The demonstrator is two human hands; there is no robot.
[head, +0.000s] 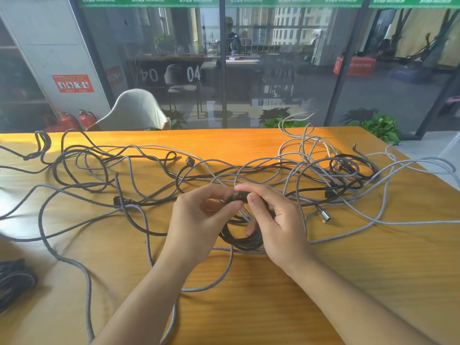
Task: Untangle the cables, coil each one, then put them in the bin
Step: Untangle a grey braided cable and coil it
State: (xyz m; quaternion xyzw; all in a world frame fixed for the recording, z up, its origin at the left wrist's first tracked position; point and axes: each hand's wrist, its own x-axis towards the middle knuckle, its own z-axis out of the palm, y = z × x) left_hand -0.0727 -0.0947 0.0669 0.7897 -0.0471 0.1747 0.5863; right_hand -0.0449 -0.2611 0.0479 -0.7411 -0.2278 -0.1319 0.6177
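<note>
Nearest, by the desk's (249, 307) left edge, lies a dark bundle (12, 280), blurred. Toward the middle of the desk, both hands meet over a black coil (242, 236). The left hand (196, 220) curls its fingers and pinches the coil's top strand. The right hand (273, 220) grips the same coil, thumb on top and fingers hooked through the loops. Grey braided cables (139, 220) sprawl loose around and under the coil, reaching both side edges. Beyond the hands, black cables (82, 170) loop toward the far left corner, tangled with grey ones. Near the far right corner a small black coil (353, 165) sits among grey loops. A silver plug (324, 215) lies just right of the right hand.
</note>
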